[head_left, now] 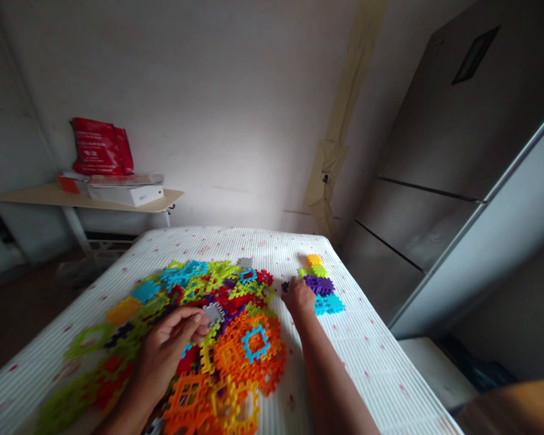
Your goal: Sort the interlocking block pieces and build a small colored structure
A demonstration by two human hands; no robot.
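A grey square interlocking tile with notched edges is pinched between the thumb and fingers of my left hand, above a big heap of plastic tiles. Several orange tiles and a blue open-framed tile lie in that heap. Over to the right, my right hand has its fingers closed at the tablecloth, and a dark purple interlocking tile peeks out by its fingertips. Beside this hand are sorted groups: purple tiles, blue tiles, a green tile and a yellow tile.
A white ribbed cloth with small red marks covers the table. Behind it on the left, a side desk bears a white box and a red bag. A grey refrigerator stands close on the right.
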